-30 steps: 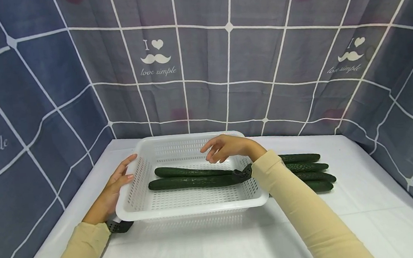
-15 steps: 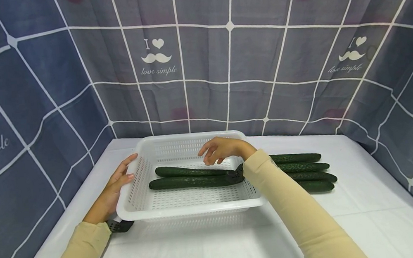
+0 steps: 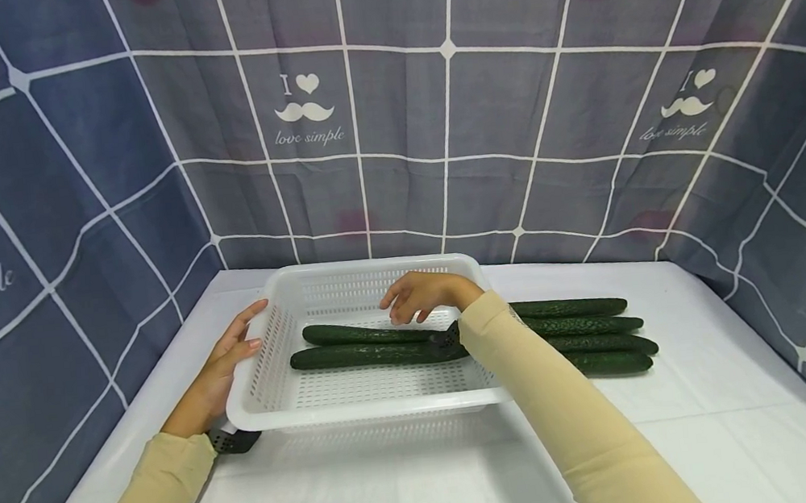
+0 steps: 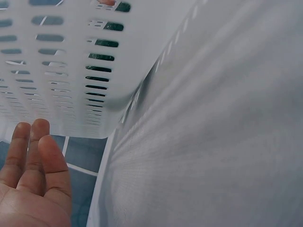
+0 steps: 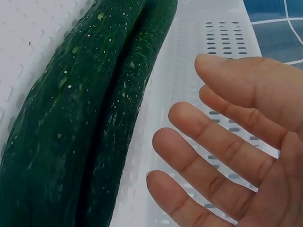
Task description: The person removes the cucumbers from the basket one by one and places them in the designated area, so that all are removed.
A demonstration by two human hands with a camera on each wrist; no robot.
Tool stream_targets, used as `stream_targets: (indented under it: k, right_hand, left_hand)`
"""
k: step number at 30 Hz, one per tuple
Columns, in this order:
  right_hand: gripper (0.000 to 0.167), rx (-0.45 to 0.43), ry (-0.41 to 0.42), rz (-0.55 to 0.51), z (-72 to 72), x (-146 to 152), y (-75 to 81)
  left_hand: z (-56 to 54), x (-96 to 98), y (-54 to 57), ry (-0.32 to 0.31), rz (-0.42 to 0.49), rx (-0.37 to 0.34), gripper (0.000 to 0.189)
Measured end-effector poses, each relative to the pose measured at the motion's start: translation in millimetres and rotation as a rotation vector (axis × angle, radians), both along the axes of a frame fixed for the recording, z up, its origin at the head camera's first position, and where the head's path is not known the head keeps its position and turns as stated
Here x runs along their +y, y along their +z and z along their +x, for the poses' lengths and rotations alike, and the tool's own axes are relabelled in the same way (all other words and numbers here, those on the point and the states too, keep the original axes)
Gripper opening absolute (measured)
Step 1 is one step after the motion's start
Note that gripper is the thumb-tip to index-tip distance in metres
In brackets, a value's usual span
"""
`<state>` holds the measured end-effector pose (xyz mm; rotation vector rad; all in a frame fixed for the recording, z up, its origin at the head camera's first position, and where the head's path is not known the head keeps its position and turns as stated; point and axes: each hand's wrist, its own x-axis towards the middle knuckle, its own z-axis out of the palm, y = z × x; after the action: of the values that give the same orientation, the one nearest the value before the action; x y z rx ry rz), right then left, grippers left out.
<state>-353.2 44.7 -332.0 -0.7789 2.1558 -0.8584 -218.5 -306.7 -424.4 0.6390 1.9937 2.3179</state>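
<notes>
A white perforated plastic basket (image 3: 367, 409) stands on the table with two long green cucumbers (image 3: 362, 356) lying side by side in it. My left hand (image 3: 220, 374) is at the basket's left end, its fingertips touching the rim. The left wrist view shows relaxed, fairly straight fingers (image 4: 33, 165) by the slotted wall. Over the back part of the basket hovers my right hand (image 3: 422, 294), holding nothing. In the right wrist view its loosely bent fingers (image 5: 189, 161) are spread apart, beside the cucumbers. My right wrist and sleeve hide the cucumbers' right ends.
Several more cucumbers (image 3: 592, 325) lie in a row on the white tablecloth (image 3: 714, 383), right of the basket. My right forearm covers their left ends. Grey-blue checked curtains (image 3: 405, 122) enclose the table at the back and sides.
My right hand has drifted left and slightly lower over the basket, uncovering more of the cucumbers on the right. The left hand and the basket have stayed put.
</notes>
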Motion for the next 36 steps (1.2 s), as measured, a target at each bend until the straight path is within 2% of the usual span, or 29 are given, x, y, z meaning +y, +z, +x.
stream_targets:
  k: [9, 25, 36]
  right_hand:
    - [0.044, 0.015, -0.017, 0.063, 4.1, -5, -9.5]
    - [0.042, 0.04, -0.042, 0.1, 5.9, -3, -23.2]
    - [0.032, 0.147, -0.015, 0.156, 5.0, -6, -29.0]
  left_hand:
    - [-1.5, 1.0, -1.3, -0.02, 0.016, 0.004, 0.058]
    - [0.7, 0.8, 0.4, -0.005, -0.001, -0.008, 0.059]
    - [1.4, 0.5, 1.9, -0.008, -0.007, -0.007, 0.059]
